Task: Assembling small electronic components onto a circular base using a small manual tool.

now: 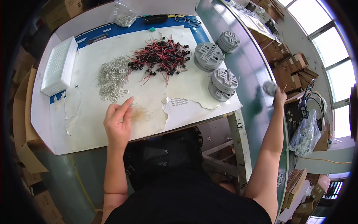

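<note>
My left hand [118, 122] is over the front of the paper-covered table, its thumb and fingertips pinched together. Whatever lies in that pinch is too small to make out. Just beyond it is a heap of small clear-and-silver pieces [113, 78], beside a pile of black parts with red wires [163, 58]. My right arm reaches far out to the right, and my right hand [279, 98] grips a round grey disc-shaped part [269, 88] over the greenish, shiny surface. Similar round grey parts stand in stacks [209, 56] at the table's right side.
A white perforated tray block [59, 67] sits at the left edge. Along the back lie a clear bag of small pieces [125, 18], a black tool [156, 18] and glasses [188, 21]. The greenish long surface [257, 71] runs along the right, with cardboard boxes [296, 62] beyond.
</note>
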Available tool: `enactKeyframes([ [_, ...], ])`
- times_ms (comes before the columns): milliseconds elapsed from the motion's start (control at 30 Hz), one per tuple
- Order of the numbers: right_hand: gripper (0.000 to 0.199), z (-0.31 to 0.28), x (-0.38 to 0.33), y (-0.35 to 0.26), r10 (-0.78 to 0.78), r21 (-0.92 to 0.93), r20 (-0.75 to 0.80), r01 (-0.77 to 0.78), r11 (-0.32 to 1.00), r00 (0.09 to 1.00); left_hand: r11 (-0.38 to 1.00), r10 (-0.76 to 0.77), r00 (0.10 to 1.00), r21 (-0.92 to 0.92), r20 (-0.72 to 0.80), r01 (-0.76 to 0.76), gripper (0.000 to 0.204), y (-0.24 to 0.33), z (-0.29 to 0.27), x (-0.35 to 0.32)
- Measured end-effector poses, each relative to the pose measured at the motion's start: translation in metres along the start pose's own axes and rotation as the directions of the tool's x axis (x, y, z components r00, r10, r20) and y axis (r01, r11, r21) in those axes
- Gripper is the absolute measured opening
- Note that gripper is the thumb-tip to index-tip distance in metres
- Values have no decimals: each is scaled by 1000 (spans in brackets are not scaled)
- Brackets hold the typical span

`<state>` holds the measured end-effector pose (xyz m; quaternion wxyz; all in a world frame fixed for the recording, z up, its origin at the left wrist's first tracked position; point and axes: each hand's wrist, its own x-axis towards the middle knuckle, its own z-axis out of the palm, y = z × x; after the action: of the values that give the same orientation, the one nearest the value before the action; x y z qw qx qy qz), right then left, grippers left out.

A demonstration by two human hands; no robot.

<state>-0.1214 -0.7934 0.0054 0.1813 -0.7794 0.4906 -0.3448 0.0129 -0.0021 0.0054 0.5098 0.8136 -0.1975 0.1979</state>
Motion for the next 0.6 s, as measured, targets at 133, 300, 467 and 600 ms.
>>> enactKeyframes([
  [133, 52, 17, -37, 0, -47, -449, -43, 22, 893, 998, 994, -83, 997, 73, 6, 82, 25, -15, -11, -6],
  [300, 49, -6, -195, -247, -188, 123, 641, 143, 982, 744, 997, -35, 997, 66, 71, 30, 23, 3, -3, -2],
  [467, 46, 35, -206, -251, -384, 9, 675, 513, 858, 630, 997, -82, 984, 23, 158, 79, 26, 6, -9, -9],
  [600, 39, 6, -223, -279, -548, 29, 427, 594, 804, 720, 998, -53, 994, 25, 97, 50, 39, -7, -29, -23],
])
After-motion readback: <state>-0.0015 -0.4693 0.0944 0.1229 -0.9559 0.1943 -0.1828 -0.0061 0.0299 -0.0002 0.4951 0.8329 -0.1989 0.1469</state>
